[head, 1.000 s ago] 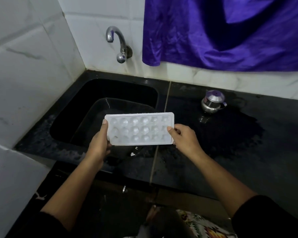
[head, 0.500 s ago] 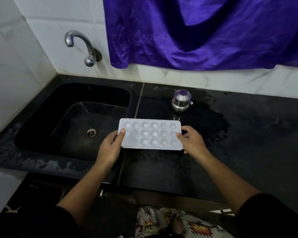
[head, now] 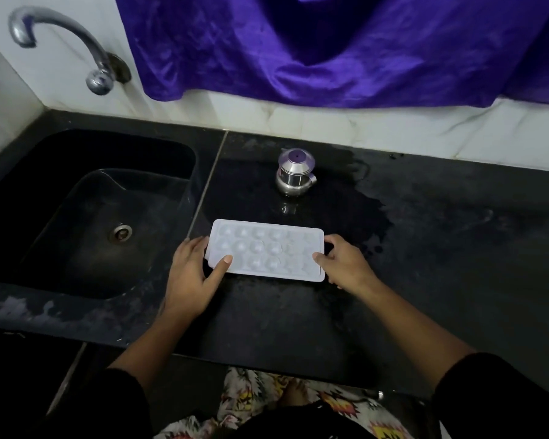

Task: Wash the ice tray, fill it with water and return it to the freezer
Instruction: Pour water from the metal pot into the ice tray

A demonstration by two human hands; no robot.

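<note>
1. White plastic under the fingers (head: 225, 260): the left hand (head: 192, 274) clamps its thumb on the left end of the ice tray (head: 267, 250), and the right hand (head: 346, 264) pinches the right end, probably to keep it level.
2. The tray lies on the black countertop (head: 425, 248), just right of the sink (head: 76, 217) and near the steel pot (head: 295, 175).

A home kitchen: black stone counter (head: 425, 264), sunken sink (head: 86, 217), wall tap (head: 76, 49), tiles (head: 330, 122).
</note>
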